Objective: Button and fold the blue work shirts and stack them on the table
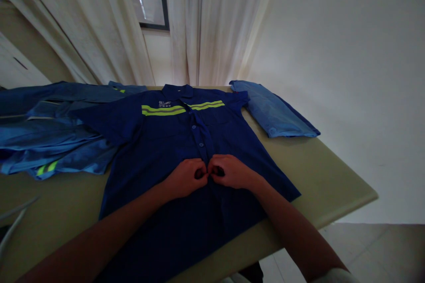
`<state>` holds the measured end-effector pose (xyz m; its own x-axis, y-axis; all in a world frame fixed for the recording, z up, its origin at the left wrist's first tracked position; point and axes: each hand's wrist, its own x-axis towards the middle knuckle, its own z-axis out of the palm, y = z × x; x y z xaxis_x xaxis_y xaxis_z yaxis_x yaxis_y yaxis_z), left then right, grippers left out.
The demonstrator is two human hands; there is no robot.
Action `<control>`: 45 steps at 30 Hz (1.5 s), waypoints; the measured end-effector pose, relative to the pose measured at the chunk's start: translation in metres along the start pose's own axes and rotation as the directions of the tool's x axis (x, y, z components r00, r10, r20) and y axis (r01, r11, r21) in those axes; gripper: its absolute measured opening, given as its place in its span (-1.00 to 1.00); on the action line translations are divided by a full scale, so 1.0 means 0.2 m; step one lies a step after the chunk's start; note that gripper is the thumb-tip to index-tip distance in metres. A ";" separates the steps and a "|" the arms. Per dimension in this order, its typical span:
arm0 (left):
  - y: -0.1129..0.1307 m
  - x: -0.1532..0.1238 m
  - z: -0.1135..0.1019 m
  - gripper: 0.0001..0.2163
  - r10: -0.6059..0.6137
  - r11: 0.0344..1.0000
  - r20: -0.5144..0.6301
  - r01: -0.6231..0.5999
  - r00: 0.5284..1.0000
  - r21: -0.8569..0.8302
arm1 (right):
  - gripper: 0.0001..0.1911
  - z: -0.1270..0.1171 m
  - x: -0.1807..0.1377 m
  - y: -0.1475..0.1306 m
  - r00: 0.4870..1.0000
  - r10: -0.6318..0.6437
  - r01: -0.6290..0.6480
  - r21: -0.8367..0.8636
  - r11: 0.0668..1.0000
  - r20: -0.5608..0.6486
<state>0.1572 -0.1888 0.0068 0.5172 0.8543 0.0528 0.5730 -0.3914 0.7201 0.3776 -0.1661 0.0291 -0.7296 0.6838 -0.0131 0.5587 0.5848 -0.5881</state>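
Observation:
A dark blue short-sleeved work shirt (166,137) with yellow-green and grey stripes across the chest lies spread front side up, its collar at the far end. My left hand (189,177) and my right hand (232,171) meet at the front placket, fingertips pinched together and almost touching. Both grip the shirt's front edges there; whether a button sits between the fingers is hidden. Above my hands, buttons (201,145) show along the placket.
The shirt rests on a beige table (332,177). Lighter blue garments (66,137) are heaped at the left, and a folded blue garment (272,112) lies at the back right. White cables (20,212) stick in at the left edge. Curtains (219,22) and a white wall stand behind.

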 end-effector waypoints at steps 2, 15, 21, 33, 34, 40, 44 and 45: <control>0.00 0.01 -0.01 -0.91 -0.006 1.000 0.023 0.005 1.000 0.011 | -0.83 0.00 0.00 0.00 1.000 0.004 -0.004 0.007 1.000 0.006; -0.01 0.03 -0.03 -0.96 -0.040 0.996 0.068 0.035 0.997 0.083 | -0.86 0.01 0.00 0.01 0.999 -0.034 0.035 -0.050 0.998 0.022; -0.03 0.01 -0.03 -0.85 0.012 0.999 -0.034 -0.010 0.999 0.047 | -0.94 0.01 0.00 0.01 1.000 -0.029 0.029 -0.014 0.999 -0.004; -0.03 0.01 -0.04 -0.93 0.003 0.995 0.051 -0.008 0.999 0.098 | -0.91 0.02 0.02 0.02 0.997 0.057 -0.051 0.126 0.991 -0.044; -0.03 0.01 -0.03 -0.93 -0.001 0.993 0.057 -0.006 0.998 0.117 | -0.91 0.02 0.02 0.01 0.996 0.080 -0.073 0.125 0.989 -0.051; 0.00 -0.01 -0.01 -0.94 0.002 0.944 0.034 -0.013 0.999 0.330 | -0.96 0.05 0.04 -0.03 0.969 0.241 -0.231 0.135 0.964 -0.062; 0.03 -0.03 0.02 -0.91 -0.001 0.891 0.025 -0.010 1.000 0.455 | -0.95 0.06 0.04 -0.05 0.948 0.309 -0.293 0.173 0.940 -0.072; 0.04 -0.03 0.03 -0.90 0.010 0.872 0.025 -0.021 1.000 0.489 | -0.94 0.06 0.04 -0.05 0.946 0.313 -0.295 0.181 0.938 -0.080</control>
<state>0.1612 -0.1995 0.0080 0.5383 0.8417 0.0430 0.8000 -0.5264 0.2880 0.3618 -0.1710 0.0249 -0.4837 0.8653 -0.1317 0.6680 0.2677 -0.6943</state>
